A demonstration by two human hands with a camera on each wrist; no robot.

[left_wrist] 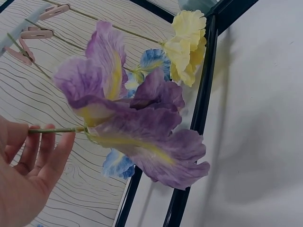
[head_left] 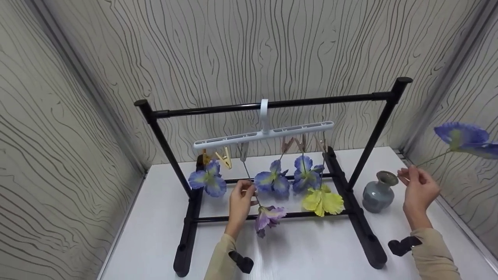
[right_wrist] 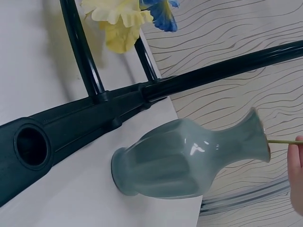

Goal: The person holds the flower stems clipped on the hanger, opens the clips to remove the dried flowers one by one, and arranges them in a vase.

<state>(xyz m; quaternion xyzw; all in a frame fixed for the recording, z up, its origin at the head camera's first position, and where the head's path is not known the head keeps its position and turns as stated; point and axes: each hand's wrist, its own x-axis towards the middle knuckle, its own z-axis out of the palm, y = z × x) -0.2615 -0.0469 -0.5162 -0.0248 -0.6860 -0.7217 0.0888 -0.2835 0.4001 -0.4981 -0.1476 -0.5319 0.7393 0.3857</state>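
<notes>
A purple artificial iris (head_left: 268, 217) hangs head-down from a grey clothespin (head_left: 244, 151). My left hand (head_left: 242, 198) pinches its stem just above the bloom, and in the left wrist view the bloom (left_wrist: 142, 127) spreads beyond the fingertips. Off to the right, my right hand (head_left: 422, 188) holds a blue iris (head_left: 463, 138) by its thin green stem, bloom tilted outward to the right. That stem's lower end (right_wrist: 281, 141) meets the mouth of a grey-green vase (head_left: 378, 194) in the right wrist view, where only some of my fingers show.
A black rack (head_left: 373, 136) stands on the white table (head_left: 311, 249), with a pale blue hanger (head_left: 233, 139) on its top bar. Blue irises (head_left: 272, 181) and a yellow one (head_left: 323, 200) hang from clothespins. A yellow clothespin (head_left: 225, 157) holds nothing. Patterned walls (head_left: 233, 50) enclose the table.
</notes>
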